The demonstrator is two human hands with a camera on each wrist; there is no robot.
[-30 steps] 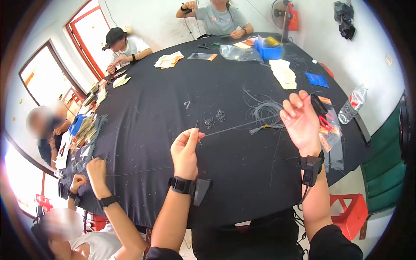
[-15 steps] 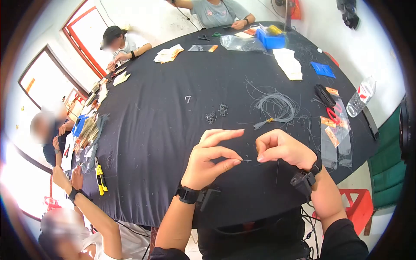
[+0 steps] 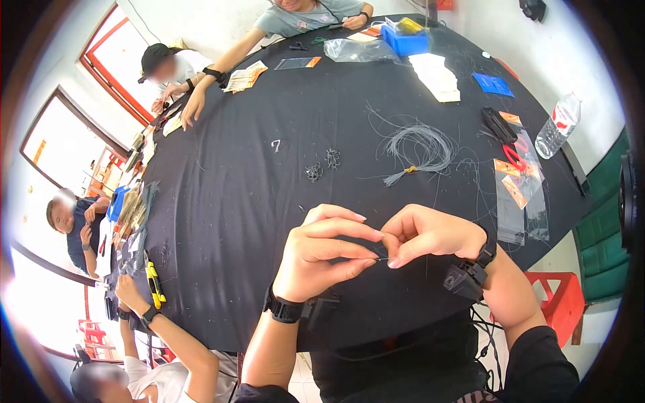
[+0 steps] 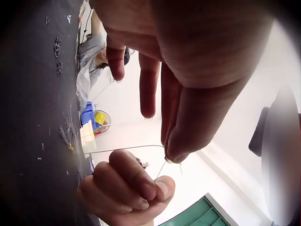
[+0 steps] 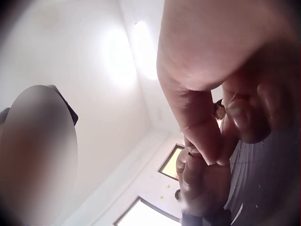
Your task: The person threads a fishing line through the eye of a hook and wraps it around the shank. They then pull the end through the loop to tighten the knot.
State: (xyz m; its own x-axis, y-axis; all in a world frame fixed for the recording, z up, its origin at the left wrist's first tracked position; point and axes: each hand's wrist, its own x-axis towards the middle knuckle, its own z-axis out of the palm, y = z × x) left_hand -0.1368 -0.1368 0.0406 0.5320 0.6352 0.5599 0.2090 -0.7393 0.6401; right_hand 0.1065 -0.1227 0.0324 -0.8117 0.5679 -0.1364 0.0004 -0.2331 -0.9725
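My left hand [image 3: 316, 252] pinches a thin grey fishing line [image 4: 122, 149] between thumb and index finger, its other fingers spread. A tiny dark piece shows at those fingertips; its shape is too small to tell. The right hand [image 3: 433, 235], fingers curled, grips the line close beside the left fingertips. In the left wrist view, a short stretch of line runs between both hands and a longer part trails off left. Ahead on the black cloth lie two small piles of dark hooks [image 3: 314, 172] and a coil of line [image 3: 430, 142] bound with a yellow tie.
At right are a water bottle [image 3: 559, 125], red-handled scissors [image 3: 515, 158], a black pouch [image 3: 499, 125] and clear bags [image 3: 510, 218]. Yellow-handled pliers [image 3: 155, 282] lie left. Paper cards [image 3: 435, 79] and a blue box [image 3: 406, 43] sit farther back. Several people work around the table.
My right hand, earlier raised at the right with the line stretched across, has come down to meet the left hand's fingertips. A person across the table now reaches an arm over the cloth.
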